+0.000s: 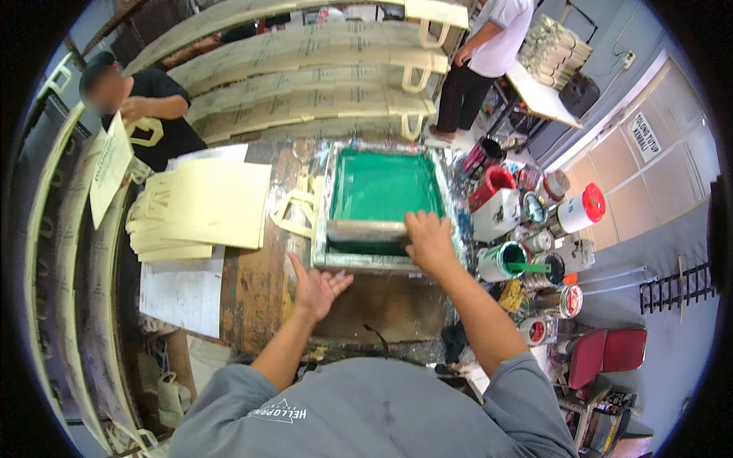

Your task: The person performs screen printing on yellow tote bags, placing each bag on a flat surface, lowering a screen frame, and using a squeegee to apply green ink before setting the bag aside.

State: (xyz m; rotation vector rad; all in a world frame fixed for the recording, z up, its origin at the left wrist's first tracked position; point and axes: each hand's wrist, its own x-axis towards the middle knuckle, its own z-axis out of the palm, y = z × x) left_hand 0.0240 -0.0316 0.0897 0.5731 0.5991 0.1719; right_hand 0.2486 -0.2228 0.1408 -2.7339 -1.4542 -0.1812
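Note:
My right hand (430,241) is closed on the right end of a squeegee (368,231), which lies crosswise near the close end of a screen-printing frame (393,262). Green ink (389,183) covers most of the mesh beyond the squeegee. My left hand (319,291) is empty, palm up with its fingers apart, by the frame's near left corner. From under the frame's left side sticks out the cream handle (296,211) of a bag; the rest of that bag is hidden.
A stack of cream bags (206,202) lies left on the worktable (252,298). Ink tubs, including a green one (502,262), crowd the right. Racks (305,57) of bags stand behind and left. One person (153,107) holds a printed bag; another (489,53) stands at the back.

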